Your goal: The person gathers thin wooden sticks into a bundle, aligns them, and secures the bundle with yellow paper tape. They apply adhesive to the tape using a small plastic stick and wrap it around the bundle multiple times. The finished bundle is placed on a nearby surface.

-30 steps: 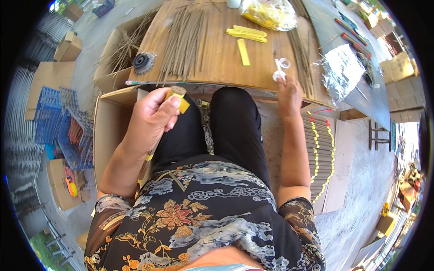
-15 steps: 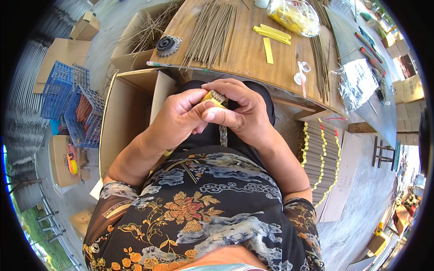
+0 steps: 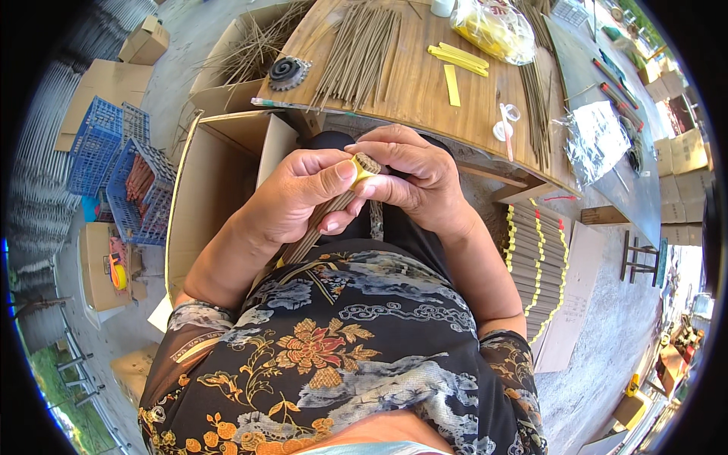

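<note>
A bundle of thin brown incense sticks (image 3: 309, 238) lies at a slant over my lap, its far end tilted up between my hands. Round that end runs a yellow paper strip (image 3: 359, 176). My left hand (image 3: 297, 186) is closed around the bundle, with its thumb on the yellow strip. My right hand (image 3: 417, 176) pinches the strip at the bundle's end, its thumb against the paper and its fingers curled over the top. The lower end of the bundle is partly hidden by my left wrist.
Ahead stands a wooden table (image 3: 413, 91) with loose sticks (image 3: 356, 57), yellow strips (image 3: 459, 57), a dark coil (image 3: 287, 73) and a plastic bag (image 3: 494, 29). A cardboard box (image 3: 216, 197) is at my left. Banded bundles (image 3: 537, 265) lie at the right, blue crates (image 3: 140, 193) far left.
My hands have turned the bundle so that its end and more of its length show. My left fingers have loosened a little; my right thumb has shifted on the yellow strip.
</note>
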`<move>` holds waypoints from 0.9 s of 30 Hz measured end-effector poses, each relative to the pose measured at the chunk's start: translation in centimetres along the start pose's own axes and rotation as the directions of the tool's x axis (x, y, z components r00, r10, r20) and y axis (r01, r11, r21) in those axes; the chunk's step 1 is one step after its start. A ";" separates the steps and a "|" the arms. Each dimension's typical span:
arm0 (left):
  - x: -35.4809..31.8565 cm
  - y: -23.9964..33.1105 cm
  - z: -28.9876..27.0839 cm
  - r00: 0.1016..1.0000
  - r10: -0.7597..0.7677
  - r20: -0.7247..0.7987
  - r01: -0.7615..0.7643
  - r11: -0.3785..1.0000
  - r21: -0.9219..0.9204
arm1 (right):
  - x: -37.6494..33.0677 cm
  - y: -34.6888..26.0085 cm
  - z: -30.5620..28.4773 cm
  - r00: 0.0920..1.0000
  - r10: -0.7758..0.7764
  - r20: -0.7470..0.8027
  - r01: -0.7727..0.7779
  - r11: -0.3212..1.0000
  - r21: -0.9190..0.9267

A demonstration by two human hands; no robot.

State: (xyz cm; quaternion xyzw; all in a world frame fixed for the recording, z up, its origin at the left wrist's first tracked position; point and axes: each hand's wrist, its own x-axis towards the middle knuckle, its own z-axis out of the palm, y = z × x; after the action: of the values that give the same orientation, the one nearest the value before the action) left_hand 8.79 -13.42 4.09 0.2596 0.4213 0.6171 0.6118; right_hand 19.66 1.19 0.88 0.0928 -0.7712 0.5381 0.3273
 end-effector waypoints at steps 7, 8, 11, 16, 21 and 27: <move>0.7 -0.5 -0.9 0.984 -0.052 0.170 0.082 0.981 -0.174 | 0.0 1.0 -0.3 0.997 -0.076 0.010 0.075 0.995 0.071; 0.8 -0.6 -1.0 0.978 -0.052 0.204 0.093 0.977 -0.192 | 0.0 1.1 -0.4 0.996 -0.083 0.008 0.082 0.994 0.072; 1.2 -1.0 -1.3 0.968 -0.059 0.244 0.118 0.964 -0.237 | -0.1 1.5 -0.6 0.995 -0.103 0.013 0.102 0.992 0.073; 1.7 -1.6 -2.0 0.946 -0.087 0.312 0.182 0.939 -0.290 | -0.9 2.0 -0.9 0.999 -0.040 0.019 0.038 0.993 0.115; 1.7 -1.2 -1.5 0.948 -0.075 0.308 0.169 0.941 -0.292 | -1.1 1.4 -1.6 0.983 0.141 0.120 -0.171 0.939 0.298; 1.6 -1.2 -1.2 0.966 -0.089 0.245 0.148 0.961 -0.233 | -0.9 0.0 -1.1 0.905 0.386 0.180 -0.426 0.829 0.364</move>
State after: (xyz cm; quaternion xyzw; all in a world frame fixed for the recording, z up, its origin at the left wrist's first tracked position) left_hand 8.27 -12.22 2.17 0.2249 0.2809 0.5927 0.7206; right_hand 20.78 1.98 0.53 0.0175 -0.6640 0.7341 0.1412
